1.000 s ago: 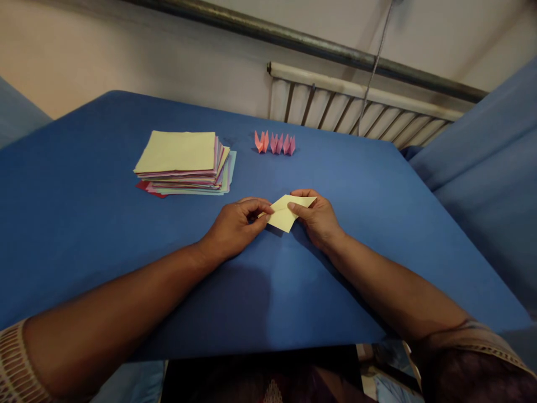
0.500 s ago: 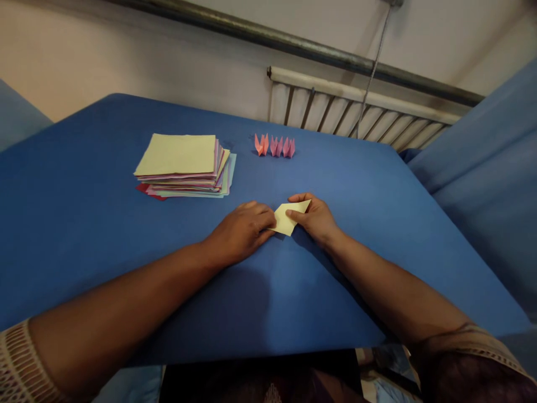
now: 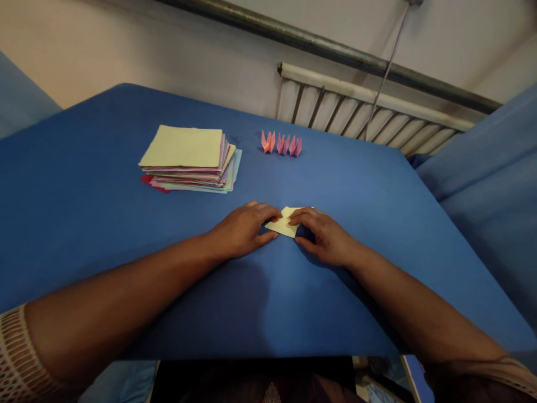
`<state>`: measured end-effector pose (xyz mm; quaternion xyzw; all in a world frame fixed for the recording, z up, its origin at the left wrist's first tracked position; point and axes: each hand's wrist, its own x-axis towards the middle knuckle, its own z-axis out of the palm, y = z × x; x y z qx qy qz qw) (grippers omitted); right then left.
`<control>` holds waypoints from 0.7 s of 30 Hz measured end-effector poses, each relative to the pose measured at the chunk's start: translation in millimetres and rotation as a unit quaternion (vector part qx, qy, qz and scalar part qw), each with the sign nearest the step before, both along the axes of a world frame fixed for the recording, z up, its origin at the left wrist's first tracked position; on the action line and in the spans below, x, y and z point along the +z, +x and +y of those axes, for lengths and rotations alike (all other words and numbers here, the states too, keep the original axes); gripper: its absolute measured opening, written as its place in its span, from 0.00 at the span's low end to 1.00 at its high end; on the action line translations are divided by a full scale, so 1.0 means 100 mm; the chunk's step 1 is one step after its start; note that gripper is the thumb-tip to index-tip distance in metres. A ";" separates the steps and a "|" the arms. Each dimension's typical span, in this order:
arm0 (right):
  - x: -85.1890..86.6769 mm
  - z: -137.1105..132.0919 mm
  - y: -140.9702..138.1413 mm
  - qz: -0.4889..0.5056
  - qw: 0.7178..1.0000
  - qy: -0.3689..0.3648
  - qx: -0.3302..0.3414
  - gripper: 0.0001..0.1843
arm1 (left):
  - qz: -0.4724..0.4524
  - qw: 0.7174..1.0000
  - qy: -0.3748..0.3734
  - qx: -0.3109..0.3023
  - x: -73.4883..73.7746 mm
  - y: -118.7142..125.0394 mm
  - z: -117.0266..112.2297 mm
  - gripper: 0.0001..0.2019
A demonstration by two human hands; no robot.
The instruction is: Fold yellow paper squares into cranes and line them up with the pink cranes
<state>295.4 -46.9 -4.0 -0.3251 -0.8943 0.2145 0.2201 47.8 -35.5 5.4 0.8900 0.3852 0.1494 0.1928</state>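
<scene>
"Yellow paper (image 3: 282, 225), one: where?"

"I see it between left hand (image 3: 246, 229) and right hand (image 3: 326, 234), both curled over it; pinching, I can't tell. Beyond them: three paper figures (image 3: 283, 148), one stack (image 3: 184, 146). Tabletop (image 3: 403, 229) runs wide rightward, near edge well behind them."

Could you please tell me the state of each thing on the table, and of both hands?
Yellow paper: folded, under fingers of both hands
Left hand: fingers on paper
Right hand: curved, fingertips on paper
Paper stack: edges uneven
Paper figures: three, folded, standing in a row
</scene>
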 end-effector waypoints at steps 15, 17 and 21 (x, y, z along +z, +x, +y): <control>-0.06 0.05 -0.09 0.013 0.998 0.049 -0.048 0.06 | 0.001 1.000 0.001 -0.007 0.01 0.01 0.04 0.10; -0.09 0.06 -0.10 0.025 0.997 0.036 -0.071 0.05 | 0.006 1.000 0.005 0.003 0.02 0.02 0.04 0.10; -0.13 0.08 -0.13 0.041 0.991 0.008 -0.126 0.04 | 0.019 0.999 0.009 0.030 0.02 0.04 0.04 0.10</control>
